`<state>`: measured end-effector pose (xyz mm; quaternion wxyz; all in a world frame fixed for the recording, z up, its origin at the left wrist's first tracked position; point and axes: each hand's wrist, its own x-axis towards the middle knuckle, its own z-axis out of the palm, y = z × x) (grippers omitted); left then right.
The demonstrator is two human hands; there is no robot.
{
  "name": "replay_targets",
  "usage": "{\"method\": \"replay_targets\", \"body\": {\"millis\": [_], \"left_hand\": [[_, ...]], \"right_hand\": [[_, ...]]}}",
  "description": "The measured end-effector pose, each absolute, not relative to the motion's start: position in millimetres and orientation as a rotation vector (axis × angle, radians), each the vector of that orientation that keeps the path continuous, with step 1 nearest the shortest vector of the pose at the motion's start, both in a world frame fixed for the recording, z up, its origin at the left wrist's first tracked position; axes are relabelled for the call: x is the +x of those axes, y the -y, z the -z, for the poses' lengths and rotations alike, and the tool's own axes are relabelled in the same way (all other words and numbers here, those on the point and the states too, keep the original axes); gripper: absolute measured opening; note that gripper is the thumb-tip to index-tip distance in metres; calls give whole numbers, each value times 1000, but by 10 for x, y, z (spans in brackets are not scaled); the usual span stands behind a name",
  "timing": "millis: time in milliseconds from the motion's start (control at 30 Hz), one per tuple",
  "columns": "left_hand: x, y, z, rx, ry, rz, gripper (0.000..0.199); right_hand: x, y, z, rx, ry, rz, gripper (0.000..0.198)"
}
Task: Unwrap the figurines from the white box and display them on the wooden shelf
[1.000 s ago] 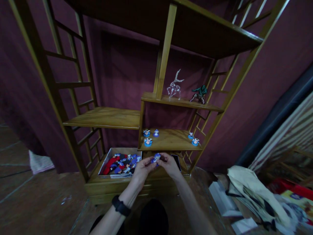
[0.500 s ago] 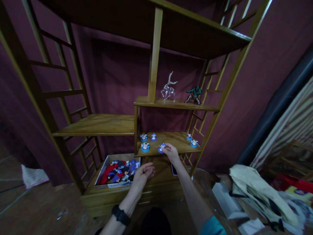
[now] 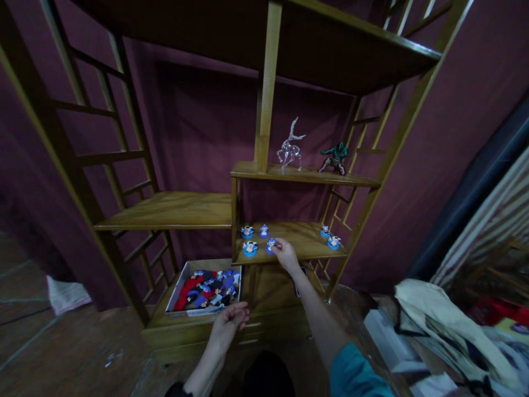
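Figurine, purple-based, sits at the front edge of the lower right shelf, and the right hand is right there on it! Fingertips meet its right side, though whether they pinch it or merely touch, I cannot tell from this angle. It looks like the placing step, close to its finish; the next move, I'd judge, calls for a clean parting of the fingers, straight back, with no nudge to tip it. And what a look: upright, pale in the middle, purple-blue on top, round purple disc underneath, the finer detail too small to read. Just behind it stands a matching purple figurine; to the left, one blue-based figurine in front and another blue-based piece at the back. Well apart on the right, two more: a front blue-based figure and a smaller one behind. Lower down, the left hand hangs with fingers loosely curled, nothing visible in it, near the open box and its jumble of red, blue and black pieces. Up above, a clear deer and a dark green figure share the shelf overhead.
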<state>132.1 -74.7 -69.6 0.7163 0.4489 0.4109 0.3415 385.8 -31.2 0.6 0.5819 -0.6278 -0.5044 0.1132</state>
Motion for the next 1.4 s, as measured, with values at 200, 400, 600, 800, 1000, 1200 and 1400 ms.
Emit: {"method": "replay_targets", "body": {"millis": [200, 400, 600, 800, 1000, 1200, 1400], "left_hand": [[1085, 794, 792, 944, -944, -747, 42], [917, 764, 971, 895, -1003, -726, 43], [852, 828, 1085, 877, -1024, -767, 36], [707, 693, 1129, 804, -1035, -849, 30], [414, 167, 1087, 682, -1061, -1133, 24], [315, -452, 1112, 576, -1126, -1395, 22], [326, -910, 1246, 462, -1129, -1511, 22]], "right_hand": [[3891, 389, -33, -1575, 1369, -148, 36], [3826, 402, -69, -1694, 1382, -51, 39], [3825, 430, -25, -1745, 1408, 20, 39], [3838, 474, 33, -1666, 1402, -29, 55], [3368, 1012, 206, -1544, 1171, 220, 36], [2462, 1280, 1013, -1499, 1347, -215, 25], [2062, 575, 1381, -1416, 1397, -445, 29]]}}
